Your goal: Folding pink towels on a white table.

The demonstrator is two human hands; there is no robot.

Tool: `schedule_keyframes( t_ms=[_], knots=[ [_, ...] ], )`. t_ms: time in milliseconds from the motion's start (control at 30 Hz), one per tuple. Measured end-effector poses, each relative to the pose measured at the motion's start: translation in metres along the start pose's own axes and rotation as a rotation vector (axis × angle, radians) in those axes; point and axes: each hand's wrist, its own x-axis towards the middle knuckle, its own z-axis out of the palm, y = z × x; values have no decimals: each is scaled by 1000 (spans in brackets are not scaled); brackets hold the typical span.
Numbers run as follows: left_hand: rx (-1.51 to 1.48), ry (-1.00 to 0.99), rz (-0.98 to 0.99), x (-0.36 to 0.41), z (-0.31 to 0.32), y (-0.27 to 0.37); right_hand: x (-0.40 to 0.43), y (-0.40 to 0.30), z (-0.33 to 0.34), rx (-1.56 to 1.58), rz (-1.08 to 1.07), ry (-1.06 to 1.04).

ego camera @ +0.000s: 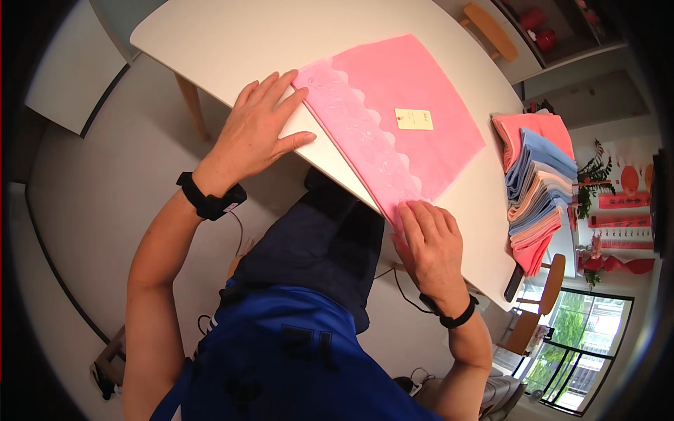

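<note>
A folded pink towel [421, 79] with a scalloped, embossed border lies flat on the white table [210, 31]. On its surface is a pale yellow tag [414, 119] bearing writing. My left hand [258, 126] lies palm down at the table's near edge, fingers spread, fingertips at the towel's left corner. My right hand [429, 237] is at the towel's near right corner, its fingers on top of the border and the thumb at the edge, pinching the corner.
A stack of folded towels [542, 179] in pink, blue, grey and peach stands at the table's right side. Beside it, near the table's edge, lies a dark flat object [514, 282]. Wooden chairs [552, 284] stand beyond the table, and a cable [408, 297] hangs below it.
</note>
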Motion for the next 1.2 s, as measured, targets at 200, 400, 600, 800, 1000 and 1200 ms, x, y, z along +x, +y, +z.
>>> schedule_keyframes(
  t_ms=[200,400,600,800,1000,1200],
  knots=[
    [-90,4,53,-13,-8,32,-38,17,11,9,94,34],
    [-363,-116,287,-40,-14,89,-124,82,8,-156,367,-39],
    [-344,35,241,-39,7,84,-118,76,-3,-258,501,-80],
    [-401,64,238,-34,29,91,-40,24,-22,98,341,-71],
    [-385,45,221,-28,25,97,31,26,-46,234,224,-213],
    [-338,-33,212,-31,15,96,70,73,-43,316,318,-303]
  ],
)
